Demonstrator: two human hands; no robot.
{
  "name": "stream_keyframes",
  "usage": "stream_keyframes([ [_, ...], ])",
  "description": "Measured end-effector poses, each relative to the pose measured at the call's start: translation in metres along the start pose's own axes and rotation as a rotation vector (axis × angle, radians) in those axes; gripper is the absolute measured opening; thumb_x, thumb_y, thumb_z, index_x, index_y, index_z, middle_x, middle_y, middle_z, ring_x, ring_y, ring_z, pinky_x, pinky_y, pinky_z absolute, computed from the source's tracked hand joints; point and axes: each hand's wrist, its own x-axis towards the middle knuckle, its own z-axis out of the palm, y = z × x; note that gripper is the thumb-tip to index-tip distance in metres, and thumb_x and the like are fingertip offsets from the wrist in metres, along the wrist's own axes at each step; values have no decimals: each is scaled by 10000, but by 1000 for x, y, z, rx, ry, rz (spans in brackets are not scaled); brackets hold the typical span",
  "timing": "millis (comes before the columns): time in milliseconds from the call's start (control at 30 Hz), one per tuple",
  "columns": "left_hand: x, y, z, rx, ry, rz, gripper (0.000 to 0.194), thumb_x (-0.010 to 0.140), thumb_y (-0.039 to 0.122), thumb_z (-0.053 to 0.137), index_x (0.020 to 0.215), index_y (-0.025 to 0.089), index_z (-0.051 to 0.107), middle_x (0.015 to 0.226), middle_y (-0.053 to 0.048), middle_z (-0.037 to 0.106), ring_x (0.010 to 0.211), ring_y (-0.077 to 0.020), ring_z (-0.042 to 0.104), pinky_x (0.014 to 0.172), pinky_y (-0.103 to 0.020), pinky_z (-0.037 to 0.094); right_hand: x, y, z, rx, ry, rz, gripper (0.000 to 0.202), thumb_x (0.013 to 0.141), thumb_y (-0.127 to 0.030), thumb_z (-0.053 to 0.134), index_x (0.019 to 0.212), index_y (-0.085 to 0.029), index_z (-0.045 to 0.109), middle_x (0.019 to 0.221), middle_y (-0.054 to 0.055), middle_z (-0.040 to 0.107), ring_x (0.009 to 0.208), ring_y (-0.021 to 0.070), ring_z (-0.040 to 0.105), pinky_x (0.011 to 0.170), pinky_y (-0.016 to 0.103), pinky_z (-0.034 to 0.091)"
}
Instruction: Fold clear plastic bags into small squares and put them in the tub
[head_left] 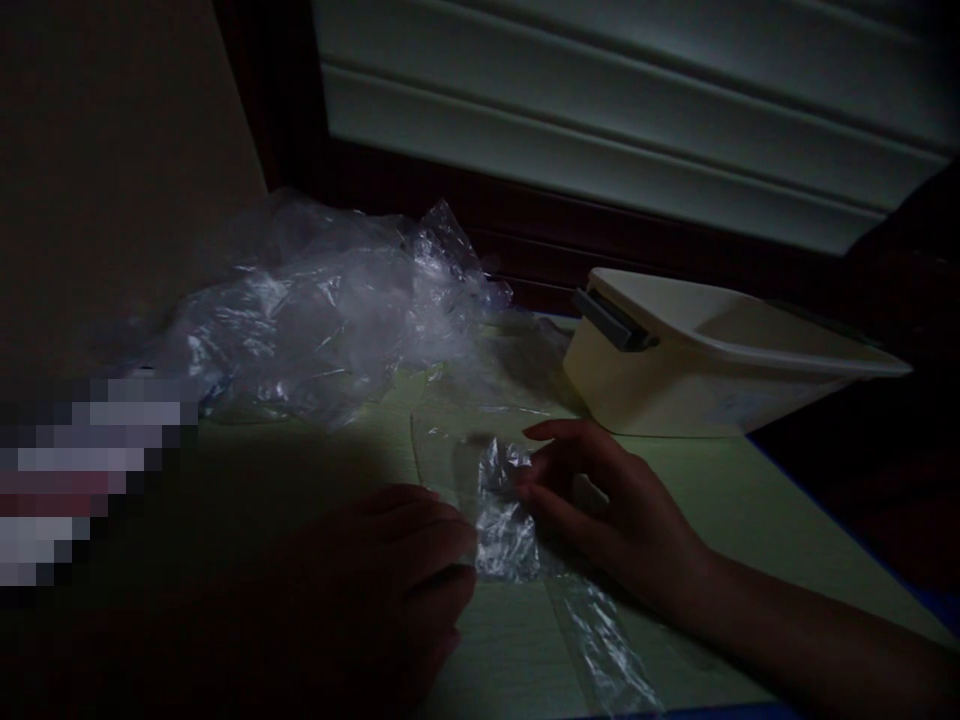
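Observation:
A small folded clear plastic bag (508,530) lies between my two hands, crinkled and shiny. My right hand (611,490) pinches its upper right edge between thumb and fingers. Deep in shadow, my left hand (420,565) has its fingers curled at the bag's left side. What those fingers hold, if anything, is too dark to make out. Another flat strip of clear plastic (607,640) lies on the table below my right hand. Beyond both hands, thin clear film (480,400) is spread over the pale table (495,650).
A large heap of crumpled clear plastic bags (322,300) covers the far left of the table. At the back right stands a cream plastic bin (652,385) with a grey handle (611,320). Pale slatted panels (600,110) rise behind. The left edge is pixelated.

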Motion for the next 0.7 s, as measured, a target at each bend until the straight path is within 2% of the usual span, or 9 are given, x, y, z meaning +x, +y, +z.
stream_keyframes([
  [100,2,-1,-3,-68,42,4,362,1025,179,290,833,194,597,914,-13,677,818,-160,620,808,-291,496,-1,0,0,-170,-63,-40,195,847,-145,605,1034,-183,563,808,20,675,671,129,638,607,233,521],
  [200,4,-5,-5,-61,-24,69,224,948,123,421,827,181,601,901,-24,677,805,-165,615,801,-287,501,0,0,0,-258,-112,-124,83,864,-127,583,927,-169,617,832,46,663,747,153,642,671,268,534],
  [300,3,-8,-2,-62,-28,64,139,895,126,483,854,180,605,951,-39,675,878,-187,610,849,-306,492,2,2,2,-268,-132,-180,132,895,-114,548,938,-158,665,909,82,669,848,173,650,747,297,549],
  [433,0,-6,1,-69,-1,60,131,893,126,494,831,190,590,925,-27,674,881,-178,607,865,-284,487,1,3,0,-322,-96,-211,182,902,-107,546,1002,-163,688,1011,109,660,936,188,644,805,316,551],
  [600,-3,-1,1,3,115,18,186,930,97,440,855,192,582,890,-7,675,840,-162,611,863,-280,480,-6,-4,-8,-445,-142,-409,236,926,-101,489,1086,-106,662,966,129,682,865,207,641,726,319,548],
  [700,-4,-1,4,15,49,28,182,916,106,450,849,202,590,878,-2,670,821,-169,609,860,-295,483,-10,-9,-10,-517,-204,-502,236,969,-151,460,1059,-114,675,889,112,699,782,200,634,682,320,526],
])
